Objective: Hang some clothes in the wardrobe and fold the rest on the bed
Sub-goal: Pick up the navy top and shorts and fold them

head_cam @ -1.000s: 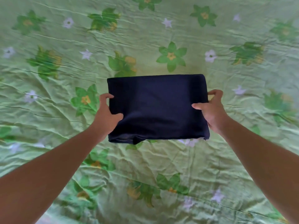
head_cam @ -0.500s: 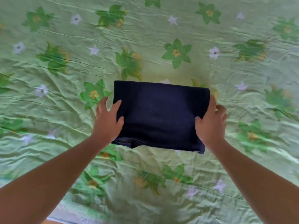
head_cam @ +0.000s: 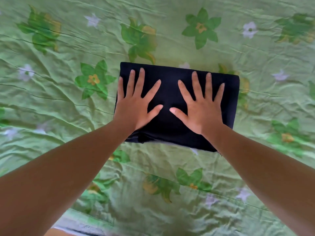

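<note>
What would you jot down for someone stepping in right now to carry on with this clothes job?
Left hand: open, fingers spread, pressing flat on the left half of the navy garment.
Right hand: open, fingers spread, flat on its right half.
Garment: folded into a neat rectangle, lying on the green flowered bedsheet.
Done: this piece is folded and set down.
Left: lift both hands off and fetch the next item. No other clothes, hangers or wardrobe are in view, so how much is left cannot be told.
</note>
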